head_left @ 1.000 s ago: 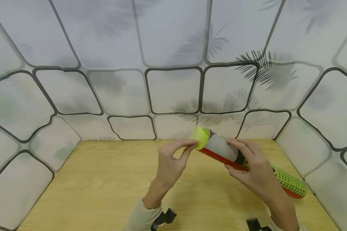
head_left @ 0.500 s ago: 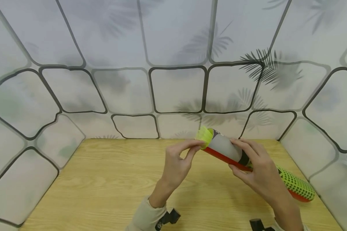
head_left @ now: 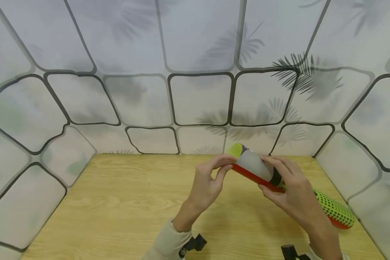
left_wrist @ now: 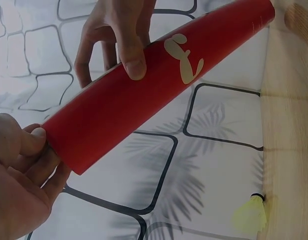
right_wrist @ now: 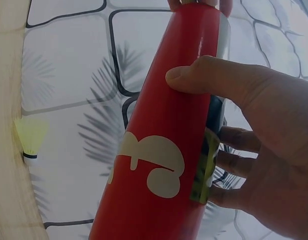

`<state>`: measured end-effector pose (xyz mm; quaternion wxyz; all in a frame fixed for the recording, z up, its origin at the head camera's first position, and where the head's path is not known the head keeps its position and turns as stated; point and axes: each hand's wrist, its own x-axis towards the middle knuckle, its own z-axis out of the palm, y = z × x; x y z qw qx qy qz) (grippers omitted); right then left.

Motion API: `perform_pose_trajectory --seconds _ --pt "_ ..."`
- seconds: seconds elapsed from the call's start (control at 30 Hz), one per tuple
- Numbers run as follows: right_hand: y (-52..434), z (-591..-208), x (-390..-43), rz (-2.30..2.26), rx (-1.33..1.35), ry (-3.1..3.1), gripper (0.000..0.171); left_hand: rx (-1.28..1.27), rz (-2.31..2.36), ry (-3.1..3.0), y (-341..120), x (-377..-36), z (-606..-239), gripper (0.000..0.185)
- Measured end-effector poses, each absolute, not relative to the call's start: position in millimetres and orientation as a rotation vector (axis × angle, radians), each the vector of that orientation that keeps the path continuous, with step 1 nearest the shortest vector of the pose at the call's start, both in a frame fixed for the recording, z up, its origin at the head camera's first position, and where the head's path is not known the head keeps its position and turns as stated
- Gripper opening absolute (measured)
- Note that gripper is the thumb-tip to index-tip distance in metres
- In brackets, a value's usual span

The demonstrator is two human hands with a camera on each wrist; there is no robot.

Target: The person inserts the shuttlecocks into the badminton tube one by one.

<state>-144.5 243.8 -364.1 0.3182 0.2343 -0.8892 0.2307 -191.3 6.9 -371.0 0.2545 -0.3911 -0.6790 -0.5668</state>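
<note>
A long shuttlecock tube [head_left: 254,166], red on one side with grey and green-dotted panels on the other, is held aslant above the table. My right hand [head_left: 295,191] grips it near the middle, thumb on the red side and fingers around the far side. My left hand [head_left: 212,177] is at its upper left mouth, thumb and fingers pinching right at the rim, fingertips partly inside in the left wrist view. The yellow-green shuttlecock between them is mostly hidden by the tube and fingers. Another yellow shuttlecock [right_wrist: 31,137] rests at the table's edge in both wrist views.
The wooden table [head_left: 123,202] lies beneath both hands. Patterned white cloth walls [head_left: 199,97] rise at its back and along both sides. Dark wrist camera mounts [head_left: 195,243] sit on the wrists.
My left hand has moved right and pushed the shuttlecock into the tube's mouth, so its skirt, plainly visible before, is mostly out of sight. The right hand keeps its grip.
</note>
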Motion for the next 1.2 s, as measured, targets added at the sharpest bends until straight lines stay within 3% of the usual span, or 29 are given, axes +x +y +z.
perform_pose_trajectory --seconds 0.37,0.47,0.77,1.2 --pt "258 -365 -149 0.612 0.588 -2.329 0.079 -1.188 -1.562 -1.825 12 -201 -370 0.023" --pt "266 -364 -148 0.624 0.576 -2.300 0.072 -1.180 -1.610 -1.777 11 -209 -371 0.023" --pt "285 -359 -145 0.691 0.568 -2.271 0.069 -0.907 -1.697 -1.929 21 -242 -398 0.019" --pt "294 -355 -139 0.705 0.489 -2.269 0.075 -0.729 -1.470 -2.396 45 -291 -453 0.033"
